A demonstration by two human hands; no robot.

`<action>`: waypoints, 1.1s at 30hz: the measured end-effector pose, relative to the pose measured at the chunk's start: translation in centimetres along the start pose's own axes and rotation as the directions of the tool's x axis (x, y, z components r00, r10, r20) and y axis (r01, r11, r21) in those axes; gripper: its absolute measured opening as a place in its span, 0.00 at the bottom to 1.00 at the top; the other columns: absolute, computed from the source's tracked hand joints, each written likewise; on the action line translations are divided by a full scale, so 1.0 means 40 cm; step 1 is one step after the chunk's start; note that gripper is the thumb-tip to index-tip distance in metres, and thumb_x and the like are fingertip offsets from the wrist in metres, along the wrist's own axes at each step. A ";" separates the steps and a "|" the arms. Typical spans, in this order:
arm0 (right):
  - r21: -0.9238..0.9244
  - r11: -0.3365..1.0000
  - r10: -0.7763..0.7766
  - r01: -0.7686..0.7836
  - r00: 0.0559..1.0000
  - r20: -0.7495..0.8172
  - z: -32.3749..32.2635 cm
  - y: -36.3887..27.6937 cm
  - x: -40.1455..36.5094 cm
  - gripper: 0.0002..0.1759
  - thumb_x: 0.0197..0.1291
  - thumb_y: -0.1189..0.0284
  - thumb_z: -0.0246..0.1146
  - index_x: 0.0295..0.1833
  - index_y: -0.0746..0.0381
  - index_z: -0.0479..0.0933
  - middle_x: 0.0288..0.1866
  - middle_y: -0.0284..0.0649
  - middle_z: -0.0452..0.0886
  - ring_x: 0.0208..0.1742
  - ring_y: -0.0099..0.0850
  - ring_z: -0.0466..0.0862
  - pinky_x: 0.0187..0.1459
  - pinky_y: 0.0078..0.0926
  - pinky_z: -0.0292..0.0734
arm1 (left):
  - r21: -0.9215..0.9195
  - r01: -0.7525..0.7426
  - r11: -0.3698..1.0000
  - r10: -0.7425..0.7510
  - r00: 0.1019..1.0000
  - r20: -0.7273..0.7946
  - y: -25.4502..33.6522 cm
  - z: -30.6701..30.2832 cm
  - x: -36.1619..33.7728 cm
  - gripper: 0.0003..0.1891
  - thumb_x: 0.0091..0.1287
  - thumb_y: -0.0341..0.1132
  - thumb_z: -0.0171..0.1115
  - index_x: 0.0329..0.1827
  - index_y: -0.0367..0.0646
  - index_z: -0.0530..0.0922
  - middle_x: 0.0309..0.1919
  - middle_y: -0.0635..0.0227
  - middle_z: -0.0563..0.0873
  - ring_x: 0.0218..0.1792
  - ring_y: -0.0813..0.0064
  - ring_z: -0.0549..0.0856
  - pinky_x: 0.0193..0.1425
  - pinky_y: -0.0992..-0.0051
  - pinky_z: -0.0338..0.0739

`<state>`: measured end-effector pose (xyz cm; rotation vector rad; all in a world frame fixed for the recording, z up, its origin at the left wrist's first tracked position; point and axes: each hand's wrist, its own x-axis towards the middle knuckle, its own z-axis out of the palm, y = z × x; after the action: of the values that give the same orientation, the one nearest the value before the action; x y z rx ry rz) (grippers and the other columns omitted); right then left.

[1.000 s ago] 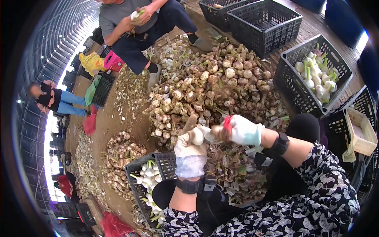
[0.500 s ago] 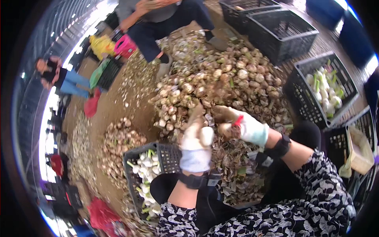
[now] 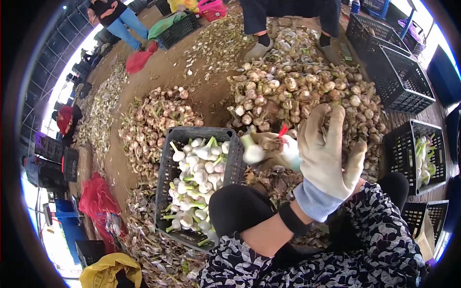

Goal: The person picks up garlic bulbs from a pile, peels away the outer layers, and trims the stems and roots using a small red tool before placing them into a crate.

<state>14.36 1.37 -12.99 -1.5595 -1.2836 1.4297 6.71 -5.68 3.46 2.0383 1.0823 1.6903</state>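
item one: heap of unpeeled garlic (image 3: 300,89), at twelve to one o'clock from our hands.
item two: black crate (image 3: 235,161) of pale trimmed bulbs, at about eight o'clock from the bulb listed last and near it.
item three: our left grip (image 3: 329,153), gloved, fingers spread and pointing to twelve, holding nothing we can see; it crosses in front of our right forearm, at three o'clock from the bulb and apart from it.
item four: our right grip (image 3: 287,152), gloved, partly hidden, its fingers seemingly pinched on the bulb; by our judgement the nearer hand to bulb and crate alike.
item five: one garlic bulb (image 3: 253,153), at nine o'clock off the right grip, long axis tilted, cut stem towards eleven.
item six: red strip (image 3: 283,129), on the right glove.
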 end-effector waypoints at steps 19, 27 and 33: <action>-0.241 0.967 -0.092 0.084 0.996 -0.022 0.047 0.083 0.265 0.11 0.62 0.72 0.52 0.49 0.63 0.71 0.34 0.32 0.76 0.33 0.21 0.76 0.33 0.21 0.75 | 0.077 0.236 0.969 -0.238 0.971 0.017 -0.116 -0.052 0.063 0.23 0.59 0.39 0.58 0.55 0.37 0.71 0.49 0.46 0.70 0.43 0.54 0.75 0.44 0.64 0.74; 0.448 0.810 -0.385 0.378 0.920 -0.081 -0.288 -0.276 -0.262 0.20 0.64 0.68 0.52 0.58 0.68 0.65 0.42 0.38 0.78 0.36 0.24 0.78 0.38 0.22 0.75 | -0.182 0.616 0.766 -0.597 0.788 0.150 -0.106 -0.029 0.041 0.23 0.64 0.43 0.54 0.58 0.38 0.68 0.50 0.50 0.70 0.47 0.61 0.75 0.52 0.69 0.71; 0.460 0.788 -0.363 0.410 0.912 -0.192 -0.338 -0.248 -0.407 0.22 0.64 0.71 0.52 0.61 0.67 0.61 0.45 0.39 0.76 0.39 0.24 0.77 0.37 0.22 0.74 | -0.337 0.894 -0.295 -0.249 0.268 0.931 -0.027 0.045 0.003 0.19 0.66 0.46 0.52 0.55 0.44 0.69 0.46 0.66 0.77 0.40 0.70 0.80 0.45 0.61 0.78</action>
<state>26.49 -8.95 4.09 -0.9398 -1.0013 1.2658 7.98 -4.43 2.37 0.5049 0.3982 0.5472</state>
